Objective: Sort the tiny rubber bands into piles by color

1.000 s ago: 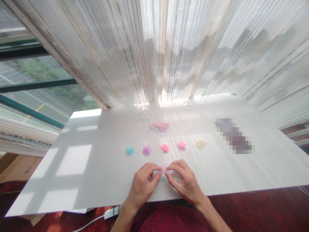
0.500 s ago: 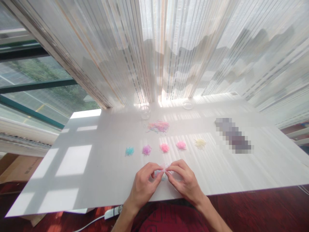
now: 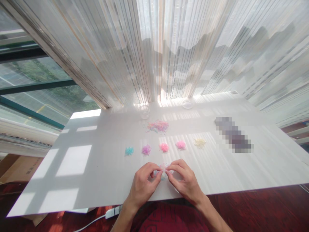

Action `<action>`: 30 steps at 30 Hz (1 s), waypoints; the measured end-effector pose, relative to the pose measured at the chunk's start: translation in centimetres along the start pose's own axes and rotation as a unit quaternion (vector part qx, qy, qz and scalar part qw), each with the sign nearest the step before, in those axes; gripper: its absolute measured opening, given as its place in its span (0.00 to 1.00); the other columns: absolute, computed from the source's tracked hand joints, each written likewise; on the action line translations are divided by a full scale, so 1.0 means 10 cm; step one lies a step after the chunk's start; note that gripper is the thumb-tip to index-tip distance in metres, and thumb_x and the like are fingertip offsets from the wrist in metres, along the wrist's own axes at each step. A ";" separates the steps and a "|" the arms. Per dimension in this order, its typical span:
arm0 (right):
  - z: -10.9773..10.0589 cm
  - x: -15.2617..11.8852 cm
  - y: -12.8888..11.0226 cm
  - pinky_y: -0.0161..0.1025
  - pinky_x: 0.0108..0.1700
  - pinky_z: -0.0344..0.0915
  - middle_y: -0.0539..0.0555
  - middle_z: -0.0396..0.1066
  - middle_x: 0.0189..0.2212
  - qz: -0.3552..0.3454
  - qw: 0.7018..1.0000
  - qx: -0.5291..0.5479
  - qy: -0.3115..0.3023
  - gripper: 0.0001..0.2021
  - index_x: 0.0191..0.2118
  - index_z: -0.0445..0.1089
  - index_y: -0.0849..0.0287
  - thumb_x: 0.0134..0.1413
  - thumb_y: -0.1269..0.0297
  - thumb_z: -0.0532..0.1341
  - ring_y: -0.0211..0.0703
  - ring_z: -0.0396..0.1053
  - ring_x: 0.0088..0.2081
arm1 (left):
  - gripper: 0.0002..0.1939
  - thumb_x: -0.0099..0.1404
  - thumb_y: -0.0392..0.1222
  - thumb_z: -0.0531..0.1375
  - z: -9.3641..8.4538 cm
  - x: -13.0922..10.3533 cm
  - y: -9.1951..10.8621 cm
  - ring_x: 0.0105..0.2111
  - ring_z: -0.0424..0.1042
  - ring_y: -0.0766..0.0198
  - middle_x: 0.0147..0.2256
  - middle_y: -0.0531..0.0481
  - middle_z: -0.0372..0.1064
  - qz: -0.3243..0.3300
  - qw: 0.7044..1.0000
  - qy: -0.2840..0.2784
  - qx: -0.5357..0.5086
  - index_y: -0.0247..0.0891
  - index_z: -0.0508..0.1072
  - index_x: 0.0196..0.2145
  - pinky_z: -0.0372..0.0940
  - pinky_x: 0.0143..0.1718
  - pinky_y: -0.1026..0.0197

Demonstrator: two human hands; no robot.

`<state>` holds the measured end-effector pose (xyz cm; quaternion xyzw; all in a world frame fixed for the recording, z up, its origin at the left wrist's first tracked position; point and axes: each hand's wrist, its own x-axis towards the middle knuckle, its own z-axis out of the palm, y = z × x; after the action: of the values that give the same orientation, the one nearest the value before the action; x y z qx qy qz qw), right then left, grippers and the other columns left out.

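Note:
My left hand (image 3: 147, 180) and my right hand (image 3: 183, 180) meet near the front edge of the table, thumb and forefinger pinched on each. Whatever sits between the fingertips is too small to make out. Just beneath them lies a loose pile of pale, mixed-colour thin strands (image 3: 163, 177), which look like tiny rubber bands and are partly hidden by the fingers. Beyond the hands runs a row of small heaps: teal (image 3: 129, 151), purple (image 3: 146, 149), coral pink (image 3: 164, 147), light pink (image 3: 180, 145) and pale yellow (image 3: 200, 142). Farther back spreads a larger mixed heap (image 3: 158, 126).
Two clear round dishes or lids (image 3: 145, 111) (image 3: 187, 104) rest at the back of the white table (image 3: 106, 180). A blurred-out dark object (image 3: 233, 134) lies on the right. Striped curtains (image 3: 159, 48) hang behind. Below the left side is a power strip (image 3: 113, 212).
The fingertips have drawn slightly apart, with a narrow gap between the two hands. Otherwise the hands and heaps stay about where they were.

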<state>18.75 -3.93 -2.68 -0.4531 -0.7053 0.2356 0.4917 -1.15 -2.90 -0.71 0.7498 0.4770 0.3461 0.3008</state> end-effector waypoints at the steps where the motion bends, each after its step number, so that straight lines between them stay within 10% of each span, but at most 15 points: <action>1: 0.00 0.00 0.00 0.39 0.40 0.75 0.54 0.72 0.36 0.001 1.000 0.000 0.001 0.06 0.43 0.76 0.55 0.63 0.72 0.64 0.44 0.74 0.38 | 0.03 0.72 0.37 0.62 0.00 0.00 0.00 0.29 0.69 0.66 0.35 0.51 0.76 0.000 1.000 -0.001 0.002 0.41 0.77 0.39 0.68 0.36 0.64; 23: 0.01 0.01 0.02 0.40 0.40 0.75 0.54 0.73 0.36 0.020 1.000 -0.002 -0.008 0.05 0.42 0.76 0.54 0.64 0.71 0.63 0.44 0.74 0.38 | 0.05 0.72 0.40 0.61 -0.04 0.01 0.05 0.29 0.70 0.67 0.35 0.51 0.76 -0.010 1.000 -0.004 -0.017 0.40 0.77 0.38 0.69 0.35 0.64; 30: 0.01 0.03 0.02 0.41 0.40 0.75 0.55 0.73 0.36 0.025 1.000 -0.012 -0.010 0.06 0.42 0.76 0.55 0.66 0.70 0.61 0.45 0.74 0.38 | 0.10 0.69 0.46 0.61 -0.21 0.09 -0.09 0.24 0.69 0.67 0.32 0.50 0.77 -0.112 0.988 0.099 0.036 0.40 0.80 0.37 0.68 0.30 0.65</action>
<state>18.70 -3.61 -2.72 -0.4741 -0.7016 0.2435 0.4729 -3.07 -1.43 0.01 0.6639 0.5978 0.3650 0.2619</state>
